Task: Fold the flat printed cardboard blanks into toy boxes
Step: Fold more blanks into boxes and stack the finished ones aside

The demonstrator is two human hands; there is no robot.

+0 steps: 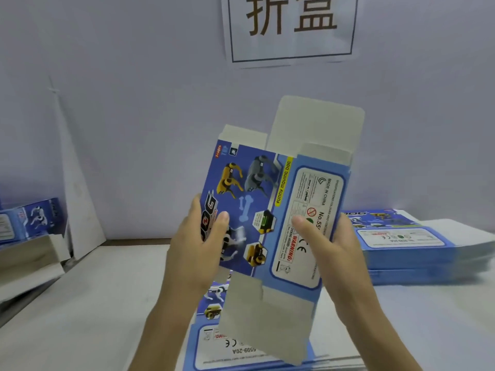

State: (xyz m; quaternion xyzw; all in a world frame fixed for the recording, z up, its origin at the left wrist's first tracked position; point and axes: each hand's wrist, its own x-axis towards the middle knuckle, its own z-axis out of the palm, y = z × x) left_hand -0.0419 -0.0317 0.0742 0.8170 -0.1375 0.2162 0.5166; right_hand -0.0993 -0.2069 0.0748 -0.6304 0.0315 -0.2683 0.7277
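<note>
Left hand (pixel 197 246) and right hand (pixel 328 245) gripping opposite edges of an upright printed cardboard blank (pixel 270 210), above the bench (pixel 107 290), stack of flat blanks (pixel 417 247) at right

I hold a cardboard blank (pixel 267 210) upright between my left hand (pixel 195 250) and right hand (pixel 334 253), above the table (pixel 93 303). A second blank (pixel 241 352) lies flat on the table beneath it. A stack of blanks (pixel 417 253) sits on the table to the right, a box (pixel 34 218) is at far left, and a sign (pixel 292 28) is on the wall behind.
</note>
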